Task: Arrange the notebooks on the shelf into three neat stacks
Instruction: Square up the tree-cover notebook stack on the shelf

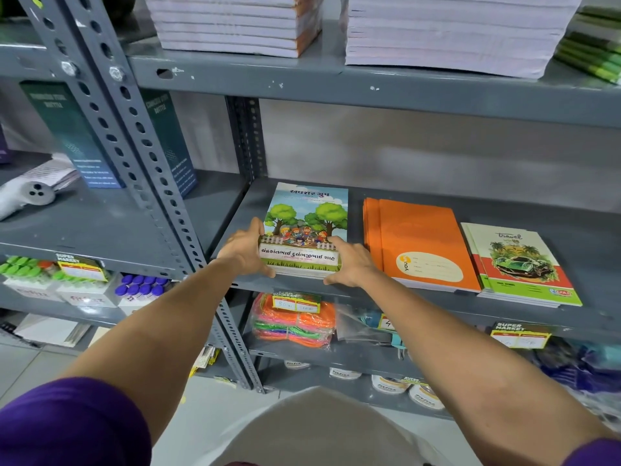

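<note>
Grey slotted-steel shelving fills our view, and on the middle grey metal shelf point(403, 299) three stacks of notebooks lie side by side. At the left we see the stack of notebooks with an illustrated tree-and-children cover point(304, 227), squared up near the shelf's front edge. Our left hand point(243, 252) presses its left side, thumb on the cover and fingers curled under the near corner; our right hand point(349, 264) closes on its right near corner, so both hands clasp this stack. Just right of it lies the stack of plain orange notebooks point(420, 240), slightly fanned. Farthest right, touching the orange one, sits the stack of green-and-red notebooks with a car picture point(521, 264).
</note>
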A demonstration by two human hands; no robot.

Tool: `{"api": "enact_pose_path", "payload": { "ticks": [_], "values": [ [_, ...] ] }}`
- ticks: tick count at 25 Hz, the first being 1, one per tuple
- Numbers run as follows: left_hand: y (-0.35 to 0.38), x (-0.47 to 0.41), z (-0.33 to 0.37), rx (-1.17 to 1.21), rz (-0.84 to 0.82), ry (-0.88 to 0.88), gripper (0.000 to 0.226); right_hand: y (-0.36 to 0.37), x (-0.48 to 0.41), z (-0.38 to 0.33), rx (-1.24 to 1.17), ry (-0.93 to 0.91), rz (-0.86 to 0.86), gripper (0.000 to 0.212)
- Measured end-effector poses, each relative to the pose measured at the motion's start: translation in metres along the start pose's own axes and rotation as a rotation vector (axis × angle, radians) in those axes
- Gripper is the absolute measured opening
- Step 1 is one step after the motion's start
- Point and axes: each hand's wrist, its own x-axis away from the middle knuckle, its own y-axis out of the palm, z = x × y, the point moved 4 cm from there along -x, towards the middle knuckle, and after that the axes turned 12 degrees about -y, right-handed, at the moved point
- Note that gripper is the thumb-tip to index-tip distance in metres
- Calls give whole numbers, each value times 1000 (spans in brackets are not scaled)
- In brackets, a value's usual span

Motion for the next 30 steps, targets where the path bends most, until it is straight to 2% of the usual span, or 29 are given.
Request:
{"api": "enact_pose_path", "payload": {
  "ticks": [3,6,7,9,10,12,14,25,30],
  "values": [
    [0,-2,-1,10,2,1,88,-1,1,-1,14,24,-2,112],
    [-3,-3,4,-31,-50,11,102,-4,-4,-1,-42,150,-87,125],
    [-3,-4,6,-46,-63,13,107,-5,-6,-1,-29,183,-133,121],
    [-4,-5,10,-86,-83,-17,105,-6,-9,-6,17,200,-208,91],
    [-5,-6,12,-127,-102,-35,97,-7,-9,-7,21,207,-224,80],
    [-5,-7,16,-202,-167,-51,77,-6,-9,-7,-22,240,-219,71],
    [-5,-8,17,-223,-199,-65,67,-5,-8,-5,-39,259,-203,69],
    [-2,-8,12,-229,-154,-57,65,-5,-4,-6,-97,284,-165,67],
    [-2,-4,14,-240,-172,-40,58,-8,0,-14,-62,272,-177,78]
  ]
}}
